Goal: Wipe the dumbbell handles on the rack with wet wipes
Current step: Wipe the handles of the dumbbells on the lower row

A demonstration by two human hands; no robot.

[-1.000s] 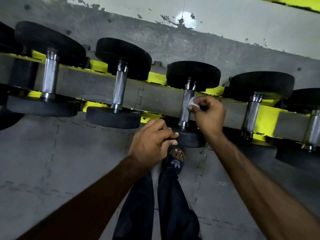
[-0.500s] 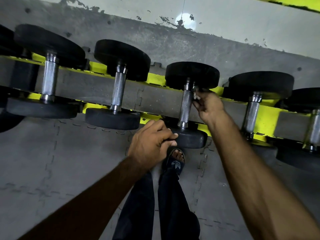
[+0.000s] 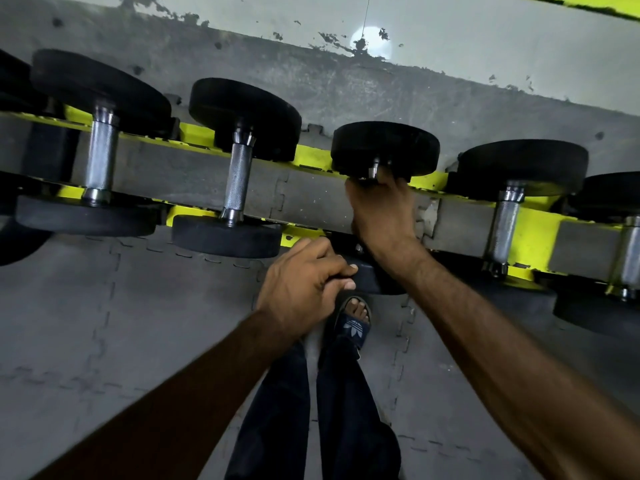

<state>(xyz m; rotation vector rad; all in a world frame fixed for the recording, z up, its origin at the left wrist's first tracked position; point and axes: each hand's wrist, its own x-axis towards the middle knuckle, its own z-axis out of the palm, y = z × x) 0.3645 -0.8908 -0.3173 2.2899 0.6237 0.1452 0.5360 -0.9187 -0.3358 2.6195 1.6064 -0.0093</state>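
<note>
- Yellow rack [image 3: 536,237] ran across the view from left to right, carrying a row of black-headed dumbbells above a grey rubber-mat floor [image 3: 104,323].
- At far left, the first dumbbell [image 3: 100,154] lay across the rails with its knurled steel grip bare.
- Beside it on the right, the second dumbbell [image 3: 239,181] lay the same way, apart from both hands.
- The left hand [image 3: 304,282] sat low in the view, its fingers curled over the edge of the near head [image 3: 372,277] of the third dumbbell and gripping it.
- The third dumbbell [image 3: 384,147] rested mid-rack, between the second and the fourth.
- The right hand [image 3: 381,209] was wrapped round that dumbbell's handle [image 3: 373,172], up against the far head, with the back of the hand toward the camera. It covered nearly all of the bar, leaving only the steel collar showing. What lay between palm and bar could not be told.
- Below the hands, a foot in a dark sandal [image 3: 353,320] stood on the mats, with dark trousers [image 3: 346,410] nearer the camera.
- Further right, the fourth dumbbell [image 3: 504,230] lay on the rack.
- At the right edge, the fifth dumbbell [image 3: 630,251] was partly cut off.
</note>
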